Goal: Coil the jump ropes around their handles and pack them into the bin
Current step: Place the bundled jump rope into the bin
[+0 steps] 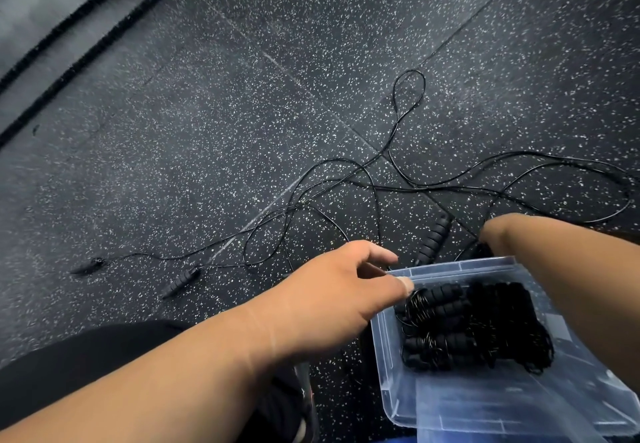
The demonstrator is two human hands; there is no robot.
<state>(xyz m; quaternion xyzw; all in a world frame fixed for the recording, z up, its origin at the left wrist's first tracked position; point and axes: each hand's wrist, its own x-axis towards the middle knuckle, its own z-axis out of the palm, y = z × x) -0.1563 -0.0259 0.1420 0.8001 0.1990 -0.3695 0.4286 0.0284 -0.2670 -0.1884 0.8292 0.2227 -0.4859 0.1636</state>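
Your left hand [332,290] hovers with relaxed fingers at the far left corner of the clear plastic bin [388,366], thumb at its rim. Inside the bin lie coiled jump ropes [474,328], bundled around their ribbed handles. Your right hand is hidden beyond the bin's far edge; only the forearm [561,262] shows. Loose black ropes [381,183] sprawl tangled over the speckled rubber floor [207,131], with handles [180,283] lying near your left hand.

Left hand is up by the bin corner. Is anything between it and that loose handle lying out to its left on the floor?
Nothing solid shows between the left hand and the loose handle, only bare floor. A thin rope strand lies near that path. The bin sits on the hand's other side.
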